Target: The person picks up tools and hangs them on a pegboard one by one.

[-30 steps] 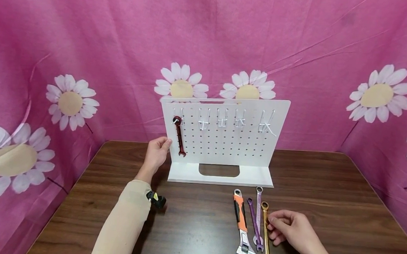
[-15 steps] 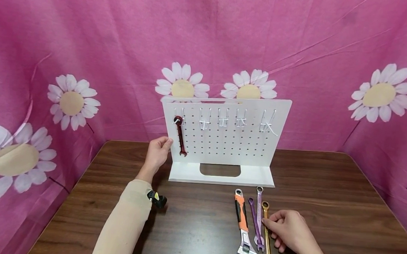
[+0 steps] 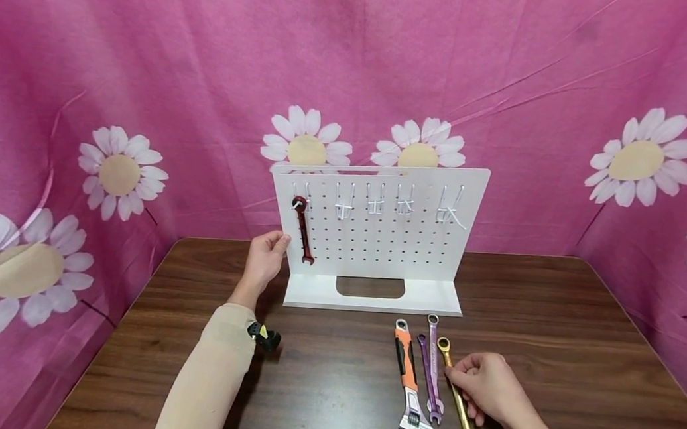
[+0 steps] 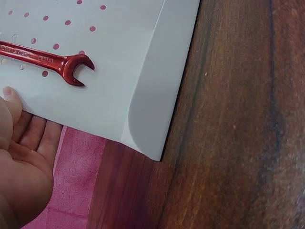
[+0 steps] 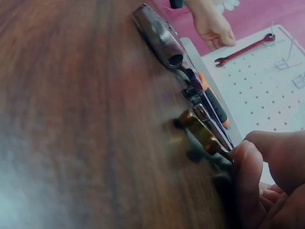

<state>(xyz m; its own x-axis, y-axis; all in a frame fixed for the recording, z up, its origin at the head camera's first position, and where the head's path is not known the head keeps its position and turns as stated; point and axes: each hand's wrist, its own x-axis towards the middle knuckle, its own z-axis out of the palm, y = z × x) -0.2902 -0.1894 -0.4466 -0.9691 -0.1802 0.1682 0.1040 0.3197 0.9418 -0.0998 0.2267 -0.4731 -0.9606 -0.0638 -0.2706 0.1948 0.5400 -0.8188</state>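
My left hand [image 3: 265,257] grips the left edge of a white pegboard stand [image 3: 314,292], thumb in front and fingers behind, as the left wrist view shows. Beside it a red combination wrench [image 3: 303,231] hangs by its ring end from the leftmost hook. My right hand [image 3: 490,384] pinches a gold combination wrench [image 3: 462,412] by the shaft, its ring end pointing toward the board. To the left of it lie a lilac wrench [image 3: 433,354], a darker purple wrench [image 3: 427,373] and an adjustable wrench [image 3: 407,362] with an orange and black handle.
Several white wire hooks [image 3: 375,203] line the upper part of the pegboard. The stand rests toward the back of a brown wooden table [image 3: 319,385]. A pink curtain [image 3: 354,56] with daisies hangs behind and at both sides.
My right thumb and fingers have closed on the gold wrench, whose open end has swung right. The lilac and purple wrenches have shifted slightly left. My left hand stays on the board's edge.
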